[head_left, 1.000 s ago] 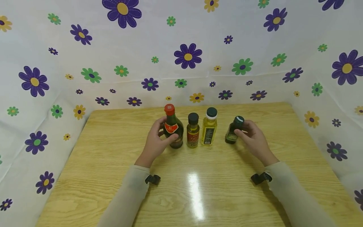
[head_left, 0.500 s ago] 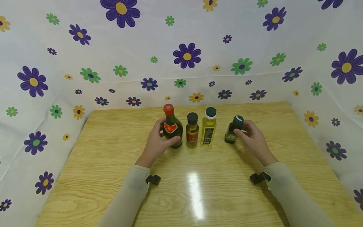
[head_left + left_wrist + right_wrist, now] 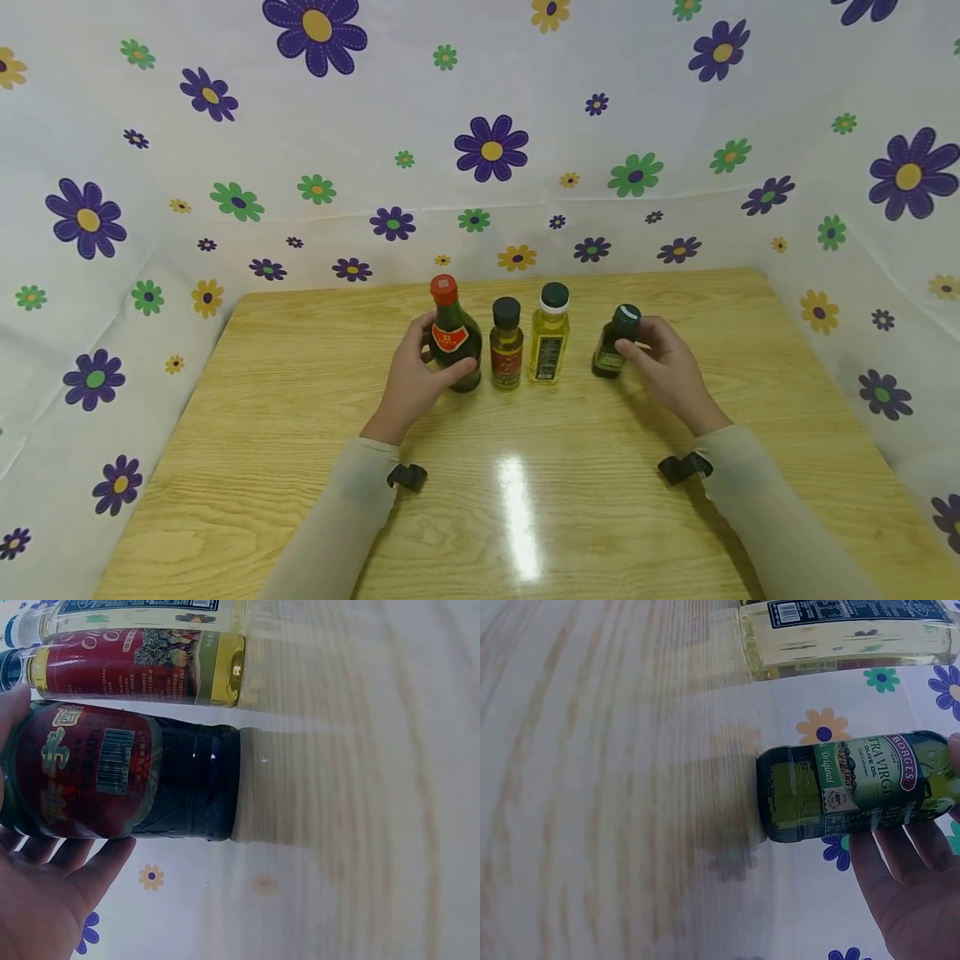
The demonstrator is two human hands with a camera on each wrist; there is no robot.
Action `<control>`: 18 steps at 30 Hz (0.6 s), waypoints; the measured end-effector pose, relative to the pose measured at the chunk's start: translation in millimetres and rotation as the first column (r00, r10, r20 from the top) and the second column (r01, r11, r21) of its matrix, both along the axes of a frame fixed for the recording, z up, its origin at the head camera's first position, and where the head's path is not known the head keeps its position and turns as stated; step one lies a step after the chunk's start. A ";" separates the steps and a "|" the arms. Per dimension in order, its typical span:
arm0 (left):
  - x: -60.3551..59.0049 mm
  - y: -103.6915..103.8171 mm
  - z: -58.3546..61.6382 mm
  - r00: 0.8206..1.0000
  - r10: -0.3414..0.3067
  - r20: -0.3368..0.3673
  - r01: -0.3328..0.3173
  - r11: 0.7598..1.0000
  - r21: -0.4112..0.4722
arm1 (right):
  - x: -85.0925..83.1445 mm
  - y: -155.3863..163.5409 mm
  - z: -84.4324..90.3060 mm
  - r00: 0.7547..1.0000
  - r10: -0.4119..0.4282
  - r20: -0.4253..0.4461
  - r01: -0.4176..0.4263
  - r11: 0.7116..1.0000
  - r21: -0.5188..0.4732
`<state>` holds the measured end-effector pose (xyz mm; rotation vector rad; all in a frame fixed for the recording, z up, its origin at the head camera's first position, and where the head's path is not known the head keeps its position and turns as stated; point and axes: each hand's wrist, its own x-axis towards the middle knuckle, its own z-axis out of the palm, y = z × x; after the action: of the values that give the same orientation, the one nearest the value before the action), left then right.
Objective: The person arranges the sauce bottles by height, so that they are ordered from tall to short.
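Observation:
Several bottles stand in a row on the wooden table (image 3: 300, 467). My left hand (image 3: 416, 379) grips the dark bottle with a red cap and red label (image 3: 452, 337), also seen in the left wrist view (image 3: 120, 774). To its right stand a small amber bottle with a black cap (image 3: 506, 350) and a taller yellow oil bottle (image 3: 549, 337). My right hand (image 3: 663, 362) holds the small green olive oil bottle (image 3: 613, 343), whose green label shows in the right wrist view (image 3: 847, 787). All the bottles stand upright with their caps on.
White cloth with purple, green and yellow flowers (image 3: 495, 150) walls the table at the back and on both sides. A bright glare spot (image 3: 517, 508) lies on the wood near me. Black wrist mounts (image 3: 405, 477) sit on both sleeves.
Almost nothing differs: both hands keep their grips on the same bottles, and the whole scene shifts very slightly left as the head moves.

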<state>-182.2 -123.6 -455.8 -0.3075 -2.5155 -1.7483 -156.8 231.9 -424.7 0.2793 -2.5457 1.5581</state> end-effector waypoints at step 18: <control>2.4 -0.3 0.9 0.999 0.019 -0.036 -0.020 1.000 -0.020 | -1.7 1.0 -3.9 1.000 -0.004 -0.007 0.004 1.000 -0.016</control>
<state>-179.8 -123.9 -454.8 -0.3120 -2.5040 -1.6961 -158.5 232.9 -428.6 0.2771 -2.5258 1.5724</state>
